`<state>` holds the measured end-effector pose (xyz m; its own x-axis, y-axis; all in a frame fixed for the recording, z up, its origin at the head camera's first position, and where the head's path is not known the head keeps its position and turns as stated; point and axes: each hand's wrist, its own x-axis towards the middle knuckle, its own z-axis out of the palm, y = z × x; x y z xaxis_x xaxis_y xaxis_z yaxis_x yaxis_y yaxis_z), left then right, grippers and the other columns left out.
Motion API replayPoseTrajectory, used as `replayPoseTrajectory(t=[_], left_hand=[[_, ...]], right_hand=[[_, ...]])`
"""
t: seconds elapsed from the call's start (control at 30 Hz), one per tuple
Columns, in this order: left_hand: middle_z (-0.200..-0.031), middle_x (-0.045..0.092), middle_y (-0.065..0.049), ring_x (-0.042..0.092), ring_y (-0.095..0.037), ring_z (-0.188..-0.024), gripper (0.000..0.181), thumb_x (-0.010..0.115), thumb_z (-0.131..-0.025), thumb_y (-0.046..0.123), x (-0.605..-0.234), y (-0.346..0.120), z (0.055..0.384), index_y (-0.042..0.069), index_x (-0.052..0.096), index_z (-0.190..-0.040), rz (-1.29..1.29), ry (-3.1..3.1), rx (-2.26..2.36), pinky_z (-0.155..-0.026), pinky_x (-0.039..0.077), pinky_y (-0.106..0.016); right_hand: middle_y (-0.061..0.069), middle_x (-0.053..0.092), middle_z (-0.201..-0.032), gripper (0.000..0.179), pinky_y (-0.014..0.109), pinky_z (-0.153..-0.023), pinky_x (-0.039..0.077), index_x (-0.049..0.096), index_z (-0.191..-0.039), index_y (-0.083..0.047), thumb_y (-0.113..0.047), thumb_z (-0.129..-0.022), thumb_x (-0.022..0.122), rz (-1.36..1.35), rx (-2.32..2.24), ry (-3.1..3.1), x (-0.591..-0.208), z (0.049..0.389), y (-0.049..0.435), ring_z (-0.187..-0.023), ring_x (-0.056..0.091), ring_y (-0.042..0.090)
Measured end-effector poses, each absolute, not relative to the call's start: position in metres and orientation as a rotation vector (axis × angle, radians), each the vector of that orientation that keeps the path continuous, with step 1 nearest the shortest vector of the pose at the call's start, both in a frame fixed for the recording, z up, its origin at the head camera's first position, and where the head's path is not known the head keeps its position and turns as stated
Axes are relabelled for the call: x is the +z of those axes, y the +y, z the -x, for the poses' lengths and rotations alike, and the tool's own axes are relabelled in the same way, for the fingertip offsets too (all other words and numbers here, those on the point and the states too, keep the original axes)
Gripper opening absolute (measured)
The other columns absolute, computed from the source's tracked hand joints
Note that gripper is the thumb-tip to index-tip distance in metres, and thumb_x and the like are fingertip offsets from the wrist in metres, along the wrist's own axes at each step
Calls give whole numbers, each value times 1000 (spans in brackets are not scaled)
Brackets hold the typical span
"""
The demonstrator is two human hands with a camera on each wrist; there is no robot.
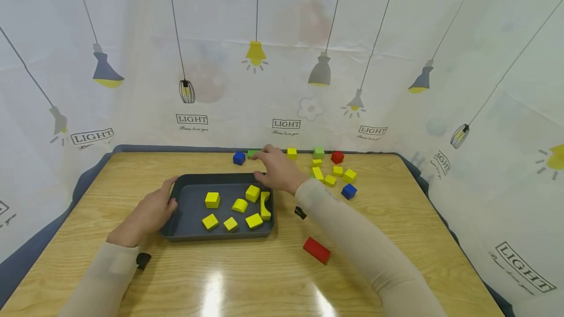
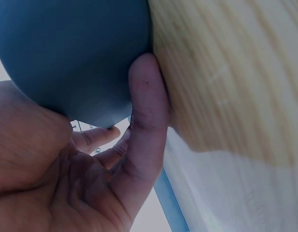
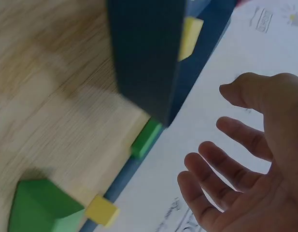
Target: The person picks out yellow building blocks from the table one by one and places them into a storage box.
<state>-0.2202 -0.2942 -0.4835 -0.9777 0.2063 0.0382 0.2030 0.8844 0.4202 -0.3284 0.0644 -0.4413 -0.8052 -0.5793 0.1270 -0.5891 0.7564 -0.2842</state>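
Observation:
A dark grey tray (image 1: 189, 236) sits on the table with several yellow blocks inside, among them a cube (image 1: 212, 200), a half-round block (image 1: 240, 205) and a notched long block (image 1: 265, 207). My left hand (image 1: 150, 212) grips the tray's left side; in the left wrist view one digit (image 2: 148, 96) presses along the tray wall (image 2: 71, 58) near the table, other fingers behind it. Over the tray's back right corner is my right hand (image 1: 277, 168), fingers loosely spread. The right wrist view shows that hand (image 3: 250, 159) holding nothing, apart from the tray wall (image 3: 144, 58).
Beyond the tray, at the table's back, lie a blue cube (image 1: 239, 158), a green block (image 1: 253, 153), yellow blocks (image 1: 350, 175) and a red block (image 1: 337, 157). Another blue cube (image 1: 349, 191) is farther right. A red block (image 1: 317, 250) lies near the right forearm.

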Motion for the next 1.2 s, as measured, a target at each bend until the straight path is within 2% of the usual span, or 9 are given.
replayPoseTrajectory(t=[0.3, 0.53, 0.87, 1.0, 1.03, 1.2], left_hand=[[-76, 55, -6, 51, -20, -64, 68, 55, -115, 4, -486, -294, 222, -14, 26, -174, -309, 3028, 678, -64, 42, -37], [-76, 56, -6, 53, -20, -65, 68, 56, -116, 5, -488, -296, 223, -13, 26, -174, -303, 3023, 676, -65, 44, -38], [-79, 56, -7, 53, -20, -66, 68, 56, -115, 5, -486, -294, 223, -14, 26, -174, -316, 3028, 672, -65, 44, -38], [-81, 58, -8, 54, -20, -68, 68, 56, -115, 5, -486, -294, 224, -14, 26, -174, -312, 3027, 664, -67, 45, -38], [-81, 58, -8, 54, -20, -68, 68, 56, -115, 5, -486, -294, 224, -14, 26, -174, -310, 3028, 666, -66, 45, -38], [-78, 57, -7, 53, -20, -65, 68, 56, -115, 4, -487, -295, 223, -14, 26, -174, -307, 3029, 674, -63, 43, -37]], right_hand=[[19, 57, -168, 61, 58, -123, 58, 62, -168, -14, -36, -113, 77, -601, 439, -3029, -463, 363, 89, -147, 62, 40], [20, 56, -169, 64, 62, -121, 57, 60, -170, -13, -39, -113, 74, -452, 335, -3081, -478, 381, 100, -148, 59, 41], [19, 54, -169, 63, 57, -123, 56, 61, -169, -11, -39, -115, 73, -388, 313, -3121, -490, 398, 109, -149, 57, 39], [20, 55, -165, 58, 56, -121, 58, 64, -166, -11, -30, -113, 76, -376, 324, -3118, -491, 400, 110, -145, 58, 39], [22, 55, -164, 56, 58, -121, 58, 65, -165, -9, -22, -112, 77, -354, 325, -3128, -481, 391, 107, -143, 59, 41], [23, 59, -156, 47, 56, -117, 61, 71, -156, -6, -9, -110, 74, -368, 358, -3114, -482, 392, 107, -137, 65, 39]])
